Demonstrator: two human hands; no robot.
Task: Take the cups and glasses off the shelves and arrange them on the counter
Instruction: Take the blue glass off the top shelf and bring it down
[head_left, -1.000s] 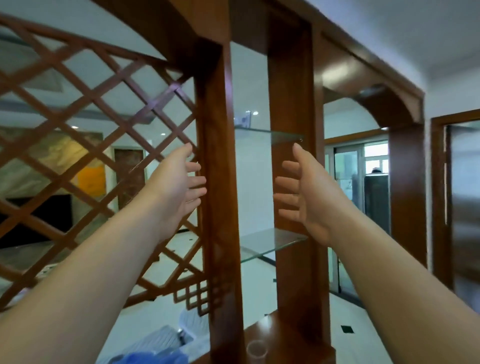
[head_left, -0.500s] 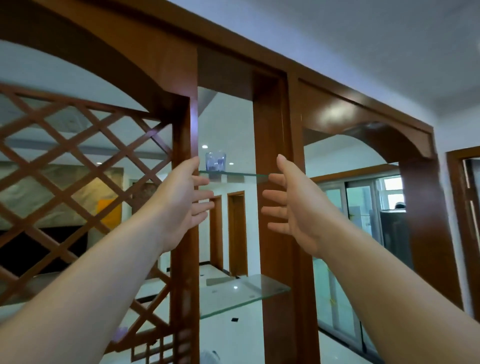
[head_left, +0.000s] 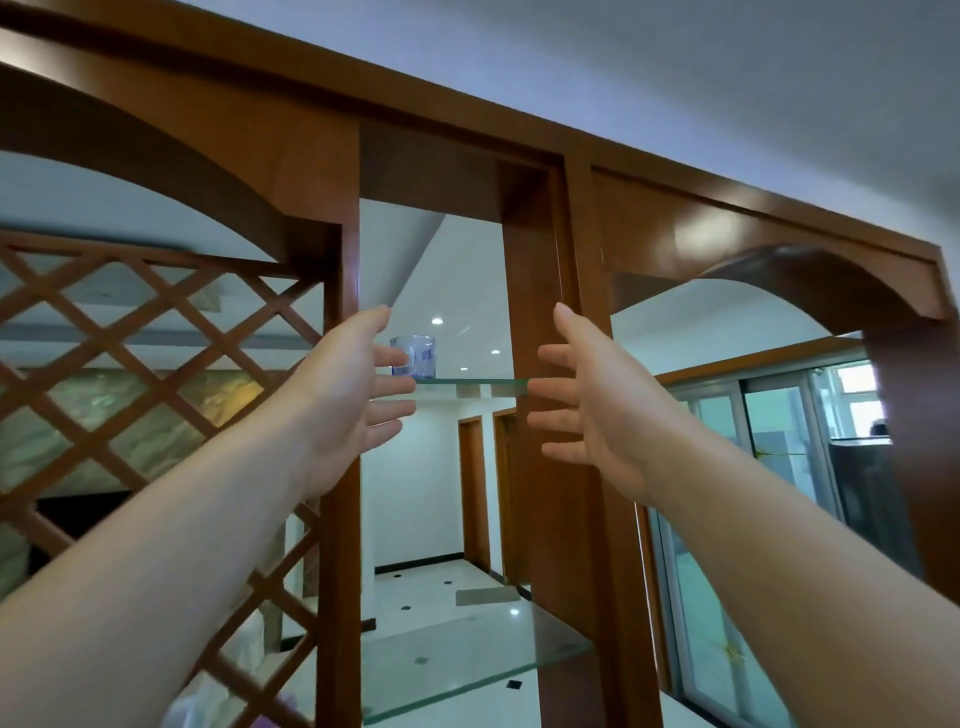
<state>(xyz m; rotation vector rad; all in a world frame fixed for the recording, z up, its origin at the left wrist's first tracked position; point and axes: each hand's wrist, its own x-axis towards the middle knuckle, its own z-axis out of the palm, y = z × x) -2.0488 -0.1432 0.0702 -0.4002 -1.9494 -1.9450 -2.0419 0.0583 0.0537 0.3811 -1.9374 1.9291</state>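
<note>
Overhead, a blue-tinted glass (head_left: 413, 356) is standing upright on the upper glass shelf (head_left: 470, 382), toward that shelf's left end. Both hands are reaching up with fingers spread and holding nothing: the left hand (head_left: 353, 400) is hovering just left of the glass, its fingertips overlapping the glass in view, and the right hand (head_left: 587, 410) is hanging well to the right of it. A lower glass shelf (head_left: 467, 660) is sitting far beneath the glass, within the same wooden frame (head_left: 540, 332).

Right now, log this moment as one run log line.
phase: reaching | left hand: open, empty, beside blue glass | right hand: open, empty | glass: upright on upper glass shelf | lower shelf: bare
</note>
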